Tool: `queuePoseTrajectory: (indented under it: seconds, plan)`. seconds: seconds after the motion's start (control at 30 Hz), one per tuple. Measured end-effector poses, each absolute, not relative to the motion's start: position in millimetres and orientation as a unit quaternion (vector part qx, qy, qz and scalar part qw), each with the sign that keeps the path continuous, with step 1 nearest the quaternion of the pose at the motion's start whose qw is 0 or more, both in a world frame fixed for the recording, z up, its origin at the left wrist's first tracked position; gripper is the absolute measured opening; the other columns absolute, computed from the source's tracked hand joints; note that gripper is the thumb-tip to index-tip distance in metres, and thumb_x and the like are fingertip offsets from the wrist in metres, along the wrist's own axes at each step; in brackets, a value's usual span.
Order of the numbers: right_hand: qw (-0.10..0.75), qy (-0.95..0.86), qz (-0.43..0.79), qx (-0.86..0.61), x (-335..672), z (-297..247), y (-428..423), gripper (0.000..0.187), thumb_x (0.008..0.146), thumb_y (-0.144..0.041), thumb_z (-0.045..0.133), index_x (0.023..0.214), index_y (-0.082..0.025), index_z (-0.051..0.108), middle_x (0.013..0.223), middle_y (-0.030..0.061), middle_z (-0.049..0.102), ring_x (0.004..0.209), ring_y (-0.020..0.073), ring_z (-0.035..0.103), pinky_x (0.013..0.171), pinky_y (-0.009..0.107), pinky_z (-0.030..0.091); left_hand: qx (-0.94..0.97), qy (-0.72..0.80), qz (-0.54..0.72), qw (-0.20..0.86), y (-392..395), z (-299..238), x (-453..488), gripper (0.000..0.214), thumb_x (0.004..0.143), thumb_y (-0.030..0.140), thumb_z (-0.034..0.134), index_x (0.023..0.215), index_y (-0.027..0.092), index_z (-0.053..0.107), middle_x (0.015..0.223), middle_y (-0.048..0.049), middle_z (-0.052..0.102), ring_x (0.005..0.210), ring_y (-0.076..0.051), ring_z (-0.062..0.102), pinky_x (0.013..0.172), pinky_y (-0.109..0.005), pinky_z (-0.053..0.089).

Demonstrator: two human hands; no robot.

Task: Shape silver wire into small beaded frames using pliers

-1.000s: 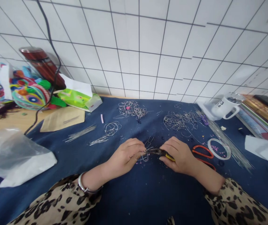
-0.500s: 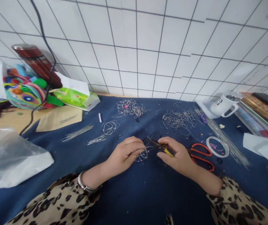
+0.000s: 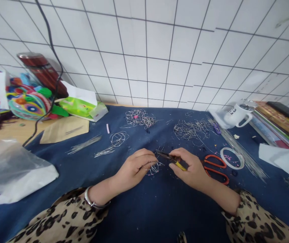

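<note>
Over the navy-clothed tabletop, pinching a small pink-beaded wire frame between thumb and fingertips of the nearly closed left hand, and wrapping the right hand around yellow-handled pliers just beside it, without clearly showing any wire between the plier jaws. Judging by the thin metal, probably handling something light, springy and easily bent out of shape; likely gripping best at a wire crossing, avoiding sharp ends and slippery beads. Compared with a second ago, no longer holding the pliers level at the left fingertips, but angling the tips farther out, near the wire ends.
</note>
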State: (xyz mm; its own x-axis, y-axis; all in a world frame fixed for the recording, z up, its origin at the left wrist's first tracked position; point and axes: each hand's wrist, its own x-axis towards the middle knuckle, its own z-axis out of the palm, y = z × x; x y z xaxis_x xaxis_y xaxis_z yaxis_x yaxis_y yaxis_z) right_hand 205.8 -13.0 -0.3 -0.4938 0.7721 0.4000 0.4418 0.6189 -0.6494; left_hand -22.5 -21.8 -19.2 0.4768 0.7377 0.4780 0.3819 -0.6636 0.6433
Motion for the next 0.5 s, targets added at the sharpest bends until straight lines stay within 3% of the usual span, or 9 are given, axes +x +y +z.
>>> queuePoseTrajectory:
  seconds: [0.17, 0.5]
  plan:
    - [0.303, -0.902, 0.077, -0.298, 218.1, -10.0, 4.5, 0.025, 0.077, -0.012, 0.055, 0.102, -0.017, 0.055, 0.096, 0.0069, 0.06, 0.09, 0.0193, 0.052, 0.084, 0.039, 0.044, 0.819, 0.333, 0.408, 0.228, -20.5, -17.8, -24.5, 0.023, 0.085, 0.008, 0.049, 0.103, 0.015, 0.061, 0.094, -0.0099, 0.061, 0.09, -0.018, 0.057, 0.08, -0.034, 0.049]
    - [0.29, -0.916, 0.033, -0.276, 219.7, -9.7, 5.4, 0.026, 0.076, -0.01, 0.055, 0.101, -0.015, 0.055, 0.093, 0.0076, 0.06, 0.085, 0.0187, 0.051, 0.08, 0.037, 0.045, 0.81, 0.351, 0.412, 0.225, -18.4, -17.7, -26.6, 0.021, 0.084, 0.008, 0.05, 0.101, 0.015, 0.062, 0.092, -0.0093, 0.061, 0.089, -0.018, 0.057, 0.079, -0.035, 0.048]
